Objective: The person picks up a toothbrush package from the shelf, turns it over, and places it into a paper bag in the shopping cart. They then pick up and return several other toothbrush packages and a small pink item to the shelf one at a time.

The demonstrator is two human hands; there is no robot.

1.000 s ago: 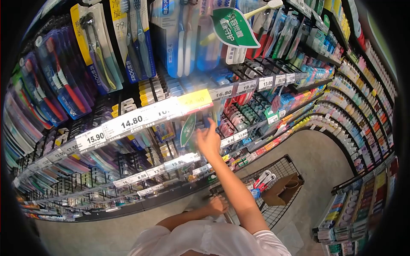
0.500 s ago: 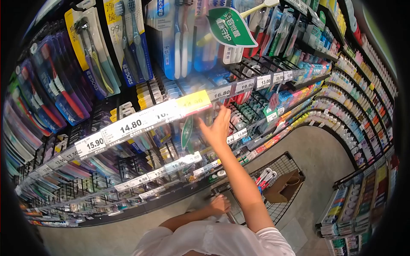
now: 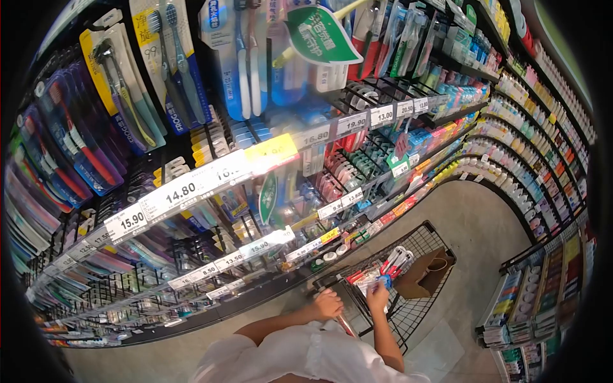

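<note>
The red-and-white pack (image 3: 397,260) lay in the cart (image 3: 412,313). The right hand (image 3: 377,297) had come down from the shelf (image 3: 220,173) to it, bringing both hands to the cart. Its fingers bent in at the pack's blue end; whether they gripped could not be told. The left hand (image 3: 327,304) was curled round the cart's handle (image 3: 347,325). Toothbrushes (image 3: 177,71) hung left of the cart; grey floor (image 3: 482,217) spread to its right.

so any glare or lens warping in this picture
Head view: strong fisheye warping, black corners, the long white price-label rail bowed; head view: glare washes out the digits on the yellow-and-red price label; head view: right hand at the black wire shopping cart too small for fine detail.
</note>
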